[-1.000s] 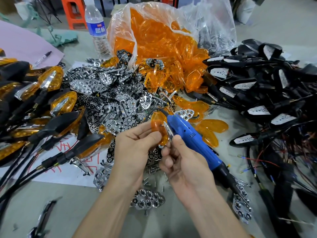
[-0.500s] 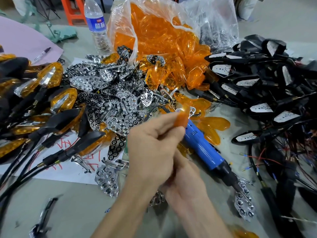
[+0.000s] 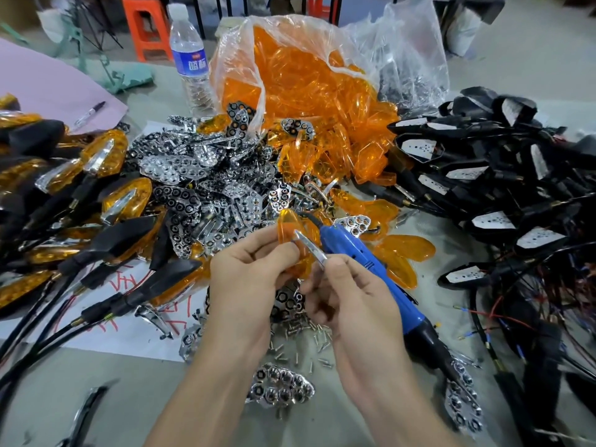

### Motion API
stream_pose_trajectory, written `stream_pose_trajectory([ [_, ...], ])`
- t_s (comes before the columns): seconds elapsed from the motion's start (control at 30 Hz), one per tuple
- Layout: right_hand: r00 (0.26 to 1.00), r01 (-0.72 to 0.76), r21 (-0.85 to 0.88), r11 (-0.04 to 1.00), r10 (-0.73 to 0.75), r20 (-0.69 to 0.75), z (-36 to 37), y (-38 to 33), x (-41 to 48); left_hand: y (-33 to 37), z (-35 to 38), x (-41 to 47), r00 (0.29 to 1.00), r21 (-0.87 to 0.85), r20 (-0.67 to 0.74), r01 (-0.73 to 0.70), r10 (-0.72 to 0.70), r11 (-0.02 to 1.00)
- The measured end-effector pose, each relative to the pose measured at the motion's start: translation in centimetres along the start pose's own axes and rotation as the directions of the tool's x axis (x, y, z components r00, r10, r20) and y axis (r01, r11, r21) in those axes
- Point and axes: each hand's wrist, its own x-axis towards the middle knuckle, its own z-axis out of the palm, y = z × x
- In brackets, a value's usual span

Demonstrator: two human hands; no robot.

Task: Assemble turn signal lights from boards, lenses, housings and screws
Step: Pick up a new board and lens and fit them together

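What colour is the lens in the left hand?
The lens is translucent orange, seen in the head view.

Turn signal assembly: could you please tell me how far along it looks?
Done: assembled lights piled at the left. In hand: the left hand holds an orange lens while the right hand pinches a chrome strip against it. Still to do: a bag of lenses, a heap of chrome reflectors, many open housings with boards at the right, loose screws, and the blue screwdriver lying idle.
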Motion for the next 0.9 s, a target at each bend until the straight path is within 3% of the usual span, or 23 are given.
stream_pose_trajectory([
  [0.13,0.996,0.000,-0.035,0.999,-0.003,-0.090,0.3,0.7,0.0,-0.3,-0.2,-0.2,1.000,0.036,-0.011,-0.015,0.015,0.999],
  [0.37,0.986,-0.163,0.040,0.986,0.164,-0.028,-0.2,0.4,0.3,-0.5,-0.6,0.1,1.000,0.056,0.006,0.000,0.000,0.998],
  [0.53,0.992,-0.116,-0.048,0.992,0.113,-0.063,0.0,0.9,0.5,-0.9,-0.5,0.1,0.999,0.071,-0.013,-0.036,0.037,0.997],
  [0.7,0.989,-0.136,-0.146,0.980,0.143,0.038,-0.8,0.1,0.8,-0.8,-1.2,0.4,0.992,0.113,0.023,-0.126,0.125,0.986],
  [0.9,0.998,0.004,-0.338,0.941,0.017,0.058,-1.2,0.4,0.3,-1.4,-0.6,-0.4,0.991,0.087,-0.037,-0.126,0.130,0.988],
])
